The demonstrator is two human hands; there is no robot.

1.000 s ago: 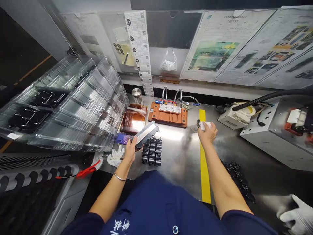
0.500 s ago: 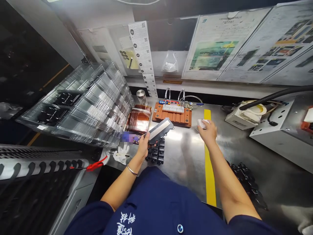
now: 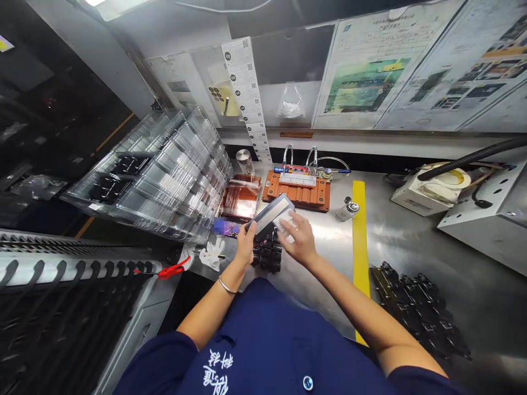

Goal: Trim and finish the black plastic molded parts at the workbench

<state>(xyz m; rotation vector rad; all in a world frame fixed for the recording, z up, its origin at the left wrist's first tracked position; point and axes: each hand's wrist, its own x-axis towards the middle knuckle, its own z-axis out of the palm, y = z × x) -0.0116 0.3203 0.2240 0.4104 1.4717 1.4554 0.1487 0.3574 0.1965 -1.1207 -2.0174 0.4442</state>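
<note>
My left hand (image 3: pixel 246 246) is closed on the near end of a long dark housing (image 3: pixel 268 217) with a pale strip along its top face. Over the far part of that housing, my right hand (image 3: pixel 300 239) holds a white wipe (image 3: pixel 285 226) in bent fingers, slightly blurred. Whether the wipe touches the housing, I cannot tell. Beneath both hands lie several black moulded parts (image 3: pixel 268 260), partly covered. A small pump bottle (image 3: pixel 346 210) with a metal top stands right of my right hand, beside the yellow tape (image 3: pixel 359 247).
An orange fixture (image 3: pixel 296 192) with two metal clamps sits behind my hands. Stacked clear trays (image 3: pixel 164 181) rise at left, next to an amber-coloured stack (image 3: pixel 242 197) and a jar (image 3: pixel 244 161). More black parts (image 3: pixel 418 310) lie at right, below a metal box (image 3: pixel 489 203).
My right hand has come left from the pump bottle to the housing, bringing the white wipe. The bottle is now uncovered. My left hand keeps its hold, and the view has shifted slightly.
</note>
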